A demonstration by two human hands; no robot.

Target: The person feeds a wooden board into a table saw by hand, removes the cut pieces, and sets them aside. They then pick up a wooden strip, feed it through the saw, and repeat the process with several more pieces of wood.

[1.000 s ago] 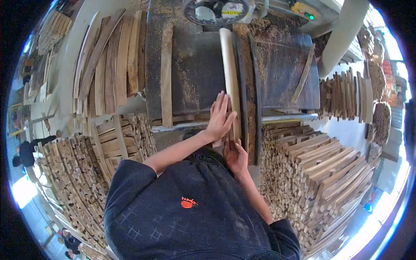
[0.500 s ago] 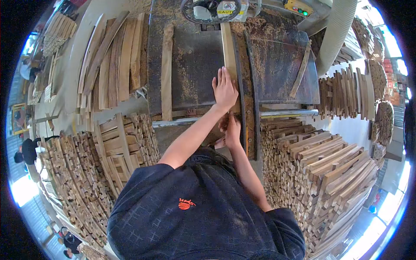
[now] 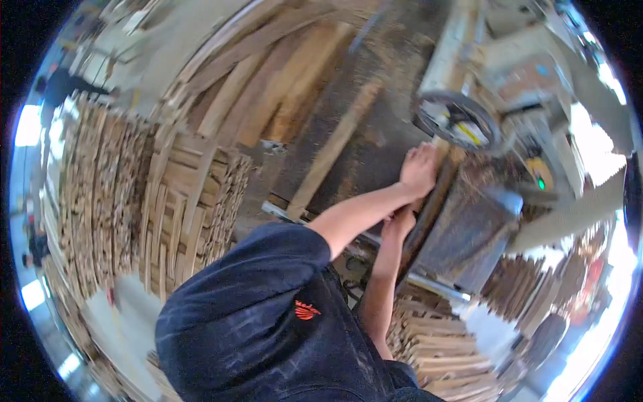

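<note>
A narrow wooden strip lies along a dark guide rail on the saw-machine table, its far end running under the machine head. My left hand rests on top of the strip, just short of the handwheel, fingers stretched forward and slightly blurred. Behind it, at the strip's near end, my right hand is closed with its fingers curled around the wood. The left forearm and hand partly hide that end.
A handwheel sits on the machine head, near a green light. Another wooden strip lies on the sawdust-strewn table. Curved boards are at the left; stacked wood stands nearby. A ribbed hose crosses the right side.
The view has swung left and tilted, so the machine appears further right. Both hands have moved forward along the rail with the wooden strip, closer to the handwheel.
</note>
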